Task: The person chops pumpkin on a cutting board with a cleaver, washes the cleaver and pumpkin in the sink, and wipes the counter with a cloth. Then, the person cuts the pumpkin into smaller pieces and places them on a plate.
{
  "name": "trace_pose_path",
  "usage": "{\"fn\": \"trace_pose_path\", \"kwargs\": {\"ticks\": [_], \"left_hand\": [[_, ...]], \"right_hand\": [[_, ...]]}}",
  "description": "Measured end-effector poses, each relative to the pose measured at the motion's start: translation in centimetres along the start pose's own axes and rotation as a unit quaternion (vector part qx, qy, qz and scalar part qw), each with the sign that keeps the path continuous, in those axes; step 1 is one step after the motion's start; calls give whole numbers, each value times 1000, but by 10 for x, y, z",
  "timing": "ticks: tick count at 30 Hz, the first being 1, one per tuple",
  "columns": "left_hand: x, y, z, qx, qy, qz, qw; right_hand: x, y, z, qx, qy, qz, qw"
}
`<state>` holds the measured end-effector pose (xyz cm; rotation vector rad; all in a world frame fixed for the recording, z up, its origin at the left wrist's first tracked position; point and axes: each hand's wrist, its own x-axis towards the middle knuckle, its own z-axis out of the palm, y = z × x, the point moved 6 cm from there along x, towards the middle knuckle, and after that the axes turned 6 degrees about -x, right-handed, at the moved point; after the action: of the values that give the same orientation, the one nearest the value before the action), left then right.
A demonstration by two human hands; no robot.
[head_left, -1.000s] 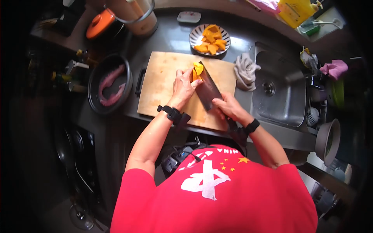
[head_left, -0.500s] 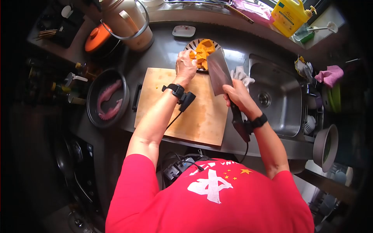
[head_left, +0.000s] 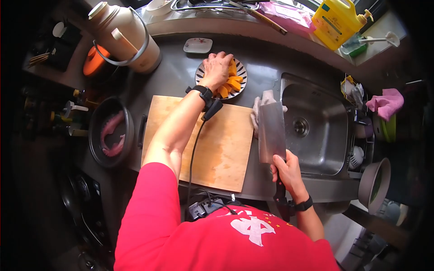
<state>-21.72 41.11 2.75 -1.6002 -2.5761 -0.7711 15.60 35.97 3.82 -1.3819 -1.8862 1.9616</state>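
Observation:
My left hand (head_left: 216,70) is over the left side of a striped plate (head_left: 243,76), its fingers bent against the orange chunks (head_left: 233,83) heaped there. Whether it grips a piece is hidden under the fingers. My right hand (head_left: 287,174) is closed round the handle of a cleaver (head_left: 272,133), whose wide blade points away from me between the cutting board and the sink. The wooden cutting board (head_left: 221,147) lies below the plate, partly under my left forearm. A grey cloth (head_left: 256,113) shows behind the blade.
At the right is a steel sink (head_left: 316,131). A dark bowl (head_left: 131,140) with pink meat (head_left: 110,131) stands left of the board. A big beige jug (head_left: 144,54) and a small white dish (head_left: 198,45) are at the back, with a yellow bottle (head_left: 334,25) on the ledge.
My left hand has gone from the board to the plate, and the yellow-orange piece has left the board. My right hand has lifted the cleaver off the board and moved it right, towards the sink.

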Motion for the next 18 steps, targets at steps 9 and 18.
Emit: {"fn": "trace_pose_path", "kwargs": {"ticks": [9,18], "left_hand": [[13,3,-1,40,-20,39,998],[-5,19,-21,53,36,119,991]], "right_hand": [[0,10,-22,35,40,12,999],[4,1,-7,38,18,-9,999]]}}
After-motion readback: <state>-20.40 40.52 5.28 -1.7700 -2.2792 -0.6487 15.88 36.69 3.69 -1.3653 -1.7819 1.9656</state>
